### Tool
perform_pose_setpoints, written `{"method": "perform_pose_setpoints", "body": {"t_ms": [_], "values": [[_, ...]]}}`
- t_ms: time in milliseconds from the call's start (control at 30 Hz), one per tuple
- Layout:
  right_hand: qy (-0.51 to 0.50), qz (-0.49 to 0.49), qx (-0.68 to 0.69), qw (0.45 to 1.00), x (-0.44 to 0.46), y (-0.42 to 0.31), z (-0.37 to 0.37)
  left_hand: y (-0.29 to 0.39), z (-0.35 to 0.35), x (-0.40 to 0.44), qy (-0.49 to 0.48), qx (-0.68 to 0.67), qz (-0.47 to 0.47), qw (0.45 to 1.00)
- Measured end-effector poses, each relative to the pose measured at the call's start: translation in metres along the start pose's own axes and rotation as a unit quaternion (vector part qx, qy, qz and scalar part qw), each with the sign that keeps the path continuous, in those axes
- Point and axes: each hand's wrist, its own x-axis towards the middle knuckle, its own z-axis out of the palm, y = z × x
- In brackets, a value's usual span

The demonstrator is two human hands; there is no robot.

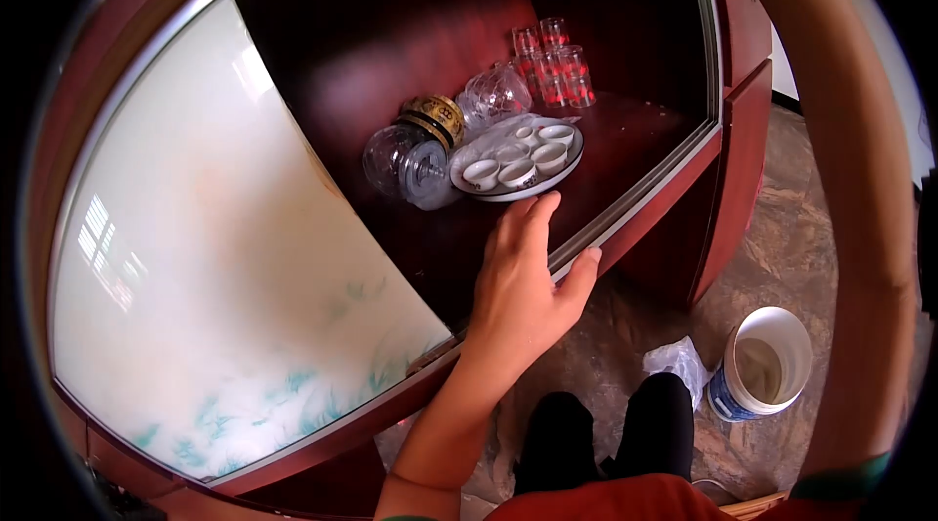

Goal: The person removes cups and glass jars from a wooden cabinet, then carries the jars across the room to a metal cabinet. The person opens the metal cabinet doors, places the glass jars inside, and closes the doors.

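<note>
Evidently empty, the left hand (523, 277) was spread open across the cabinet's front rail (635, 205), close to a plate (513, 195) of cups (518, 174).
Its fingers pointed into the cabinet and the thumb lay by the rail, a pose that perhaps gave some support; whether a fingertip touched the plate could not be told. The right arm (874, 277) rose out of frame, so the state of its hand could not be told. The plate sat on the shelf (611, 145), presumably keeping the small cups together, while red-patterned glasses (555, 62) stood stacked behind, likely to save room. A clear jar (389, 157) lay tipped beside a gold-and-black container (437, 117).
</note>
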Motion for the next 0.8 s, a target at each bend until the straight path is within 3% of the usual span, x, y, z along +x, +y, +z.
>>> {"method": "perform_pose_setpoints", "body": {"t_ms": [100, 200, 233, 300, 367, 500, 633, 800], "values": [[-0.053, 0.042, 0.133, 0.989, -0.067, 0.025, -0.011, 0.006, -0.003, 0.0, -0.009, 0.007, -0.038, 0.999], [-0.191, 0.177, -0.078, 0.962, -0.134, 0.072, 0.013, 0.005, -0.003, 0.0, -0.027, 0.022, -0.03, 0.999], [-0.327, 0.236, -0.121, 0.907, -0.159, 0.095, 0.022, 0.004, -0.003, 0.0, -0.022, 0.022, -0.022, 0.999], [-0.448, 0.485, -0.032, 0.751, -0.173, 0.093, 0.033, 0.002, -0.001, 0.001, -0.012, 0.02, -0.004, 1.0], [-0.543, 0.527, -0.063, 0.65, -0.185, 0.108, 0.047, 0.001, -0.001, 0.001, -0.014, 0.029, 0.005, 0.999], [-0.473, 0.636, 0.023, 0.609, -0.214, 0.118, 0.062, 0.003, 0.0, 0.002, -0.017, 0.048, 0.005, 0.999], [-0.5, 0.65, 0.084, 0.566, -0.22, 0.123, 0.073, 0.0, 0.002, 0.001, -0.017, 0.038, 0.005, 0.999], [-0.479, 0.642, 0.104, 0.589, -0.219, 0.116, 0.071, 0.002, 0.0, 0.002, -0.018, 0.045, -0.012, 0.999]]}}
